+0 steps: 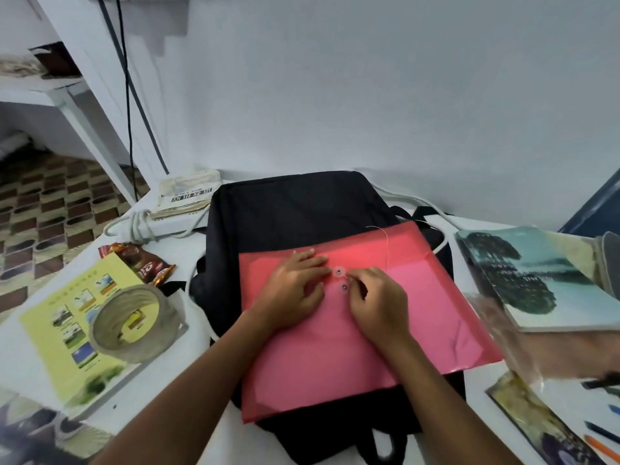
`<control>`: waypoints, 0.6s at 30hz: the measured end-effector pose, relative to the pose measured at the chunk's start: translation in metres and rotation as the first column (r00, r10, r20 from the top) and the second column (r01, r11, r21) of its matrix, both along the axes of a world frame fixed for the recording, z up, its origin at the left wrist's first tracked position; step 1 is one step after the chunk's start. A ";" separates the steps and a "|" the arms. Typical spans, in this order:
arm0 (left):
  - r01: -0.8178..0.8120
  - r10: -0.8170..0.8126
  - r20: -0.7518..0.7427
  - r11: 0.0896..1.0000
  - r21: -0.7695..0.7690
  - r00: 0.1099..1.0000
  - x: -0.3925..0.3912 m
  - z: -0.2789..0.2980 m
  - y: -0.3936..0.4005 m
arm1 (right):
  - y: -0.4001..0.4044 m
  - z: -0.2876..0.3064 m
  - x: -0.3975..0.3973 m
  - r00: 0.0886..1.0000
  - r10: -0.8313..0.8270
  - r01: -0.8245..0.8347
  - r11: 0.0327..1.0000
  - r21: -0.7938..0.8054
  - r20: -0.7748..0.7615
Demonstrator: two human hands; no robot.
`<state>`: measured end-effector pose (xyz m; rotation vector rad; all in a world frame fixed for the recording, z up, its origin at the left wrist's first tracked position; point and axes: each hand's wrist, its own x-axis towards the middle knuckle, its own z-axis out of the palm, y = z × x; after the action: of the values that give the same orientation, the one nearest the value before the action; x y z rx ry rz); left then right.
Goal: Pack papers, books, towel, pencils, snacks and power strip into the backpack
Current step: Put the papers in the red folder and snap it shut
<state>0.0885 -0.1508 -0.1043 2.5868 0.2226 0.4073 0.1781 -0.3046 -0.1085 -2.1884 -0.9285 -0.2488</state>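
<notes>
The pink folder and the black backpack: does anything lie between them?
Head view: nothing visible. The pink folder lies directly on the black backpack; both hands rest on top of the folder.

White bench (161, 380) bearing a black backpack (288, 209) flat at the middle. Toward the left edge: a yellow leaflet (67, 333), a tape roll (134, 322) on it, a snack wrapper (144, 260). At the far left corner, a white power strip (174, 223). Near the right edge: books (536, 276), pens (600, 434).
</notes>
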 end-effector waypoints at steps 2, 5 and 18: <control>0.032 -0.032 -0.017 0.999 0.022 0.999 0.003 0.003 0.001 | 0.001 -0.001 0.003 1.000 -0.008 0.008 1.000 -0.003 -0.003; 0.047 -0.046 -0.014 0.998 0.039 0.999 0.007 0.004 0.005 | 0.003 -0.003 0.006 1.000 -0.019 0.019 1.000 -0.002 0.016; 0.154 -0.112 -0.451 0.987 0.056 0.885 0.099 0.061 0.045 | 0.010 0.052 0.049 0.987 0.032 -0.058 0.985 -0.160 -0.160</control>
<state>0.1880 -0.1057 -0.0431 2.7325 0.1843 -0.2435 0.2273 -0.2944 -0.0560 -2.2957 -0.9368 0.0238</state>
